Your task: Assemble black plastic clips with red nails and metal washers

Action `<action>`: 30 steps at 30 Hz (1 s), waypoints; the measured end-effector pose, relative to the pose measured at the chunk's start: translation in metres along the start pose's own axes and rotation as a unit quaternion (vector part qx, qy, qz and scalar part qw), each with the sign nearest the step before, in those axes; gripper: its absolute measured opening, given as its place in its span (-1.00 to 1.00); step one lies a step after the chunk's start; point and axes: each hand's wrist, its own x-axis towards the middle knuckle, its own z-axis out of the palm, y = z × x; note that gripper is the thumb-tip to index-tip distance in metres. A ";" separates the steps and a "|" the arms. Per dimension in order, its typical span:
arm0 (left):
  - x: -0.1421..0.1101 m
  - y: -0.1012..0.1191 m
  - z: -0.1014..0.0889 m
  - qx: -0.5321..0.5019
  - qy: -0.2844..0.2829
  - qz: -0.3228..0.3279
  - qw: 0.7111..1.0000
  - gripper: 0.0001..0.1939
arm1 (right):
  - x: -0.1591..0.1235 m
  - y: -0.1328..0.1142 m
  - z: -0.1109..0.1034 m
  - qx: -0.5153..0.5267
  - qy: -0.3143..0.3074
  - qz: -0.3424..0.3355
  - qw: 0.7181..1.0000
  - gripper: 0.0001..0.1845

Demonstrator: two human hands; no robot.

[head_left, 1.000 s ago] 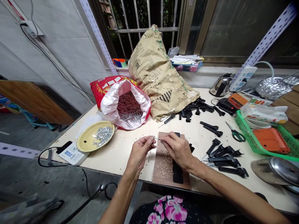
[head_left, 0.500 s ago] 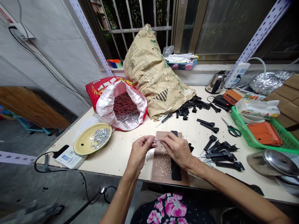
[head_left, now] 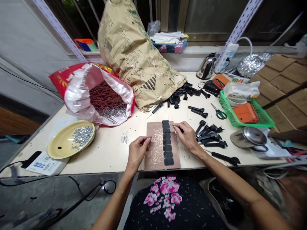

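A brown board (head_left: 153, 159) lies at the table's front, its left part speckled with pale bits. Along its right side runs a column of black rounded pads (head_left: 168, 148). My right hand (head_left: 187, 135) is closed around a thin metal tool (head_left: 170, 124) with a dark handle end; its tip is over the upper pads. At the board's left edge my left hand (head_left: 137, 150) has thumb and forefinger drawn together; whatever they may pinch is too small to make out. Left of it lies a small cluster of shiny metal pieces (head_left: 124, 138).
A yellow dish (head_left: 54, 145) of metal pieces stands left, before a red bag (head_left: 59, 75) of reddish and silver pins. Behind is a large brown sack (head_left: 134, 60). Several black-handled parts (head_left: 211, 137), scissors (head_left: 219, 111), a green basket (head_left: 263, 118) and a metal pot (head_left: 247, 138) sit right.
My hands were together over a thin metal piece; now they are apart. The right has moved right over the pads with a tool, the left lower. The view has shifted right and down.
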 end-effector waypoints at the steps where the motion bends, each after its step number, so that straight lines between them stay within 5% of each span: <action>1: -0.003 0.000 0.003 0.020 -0.016 0.017 1.000 -0.73 | -0.003 0.003 -0.004 -0.002 0.010 0.005 1.000 -0.77; 5: -0.019 -0.001 0.001 0.068 -0.067 0.071 0.993 -0.78 | -0.015 0.007 -0.022 -0.002 0.038 0.019 0.999 -0.78; 10: -0.035 -0.001 -0.013 0.073 -0.065 0.042 0.994 -0.78 | -0.030 0.001 -0.036 0.004 0.032 0.023 0.999 -0.77; 14: -0.035 -0.007 -0.026 0.097 -0.011 0.022 0.995 -0.77 | -0.038 -0.003 -0.039 0.004 0.032 0.022 0.999 -0.78; 19: -0.015 -0.030 -0.064 0.171 0.180 0.000 0.969 -0.73 | -0.042 0.001 -0.041 -0.005 0.041 0.017 0.999 -0.81; 21: -0.006 -0.043 -0.080 0.202 0.217 0.001 0.955 -0.72 | -0.042 0.003 -0.040 -0.007 0.040 0.009 0.999 -0.82; 26: 0.011 -0.069 -0.089 0.278 0.209 0.068 0.935 -0.73 | -0.040 -0.003 -0.030 0.004 0.025 -0.012 1.000 -0.82; 30: 0.027 -0.063 -0.076 0.381 0.186 0.111 0.899 -0.72 | -0.037 -0.012 -0.021 0.013 0.009 -0.023 1.000 -0.82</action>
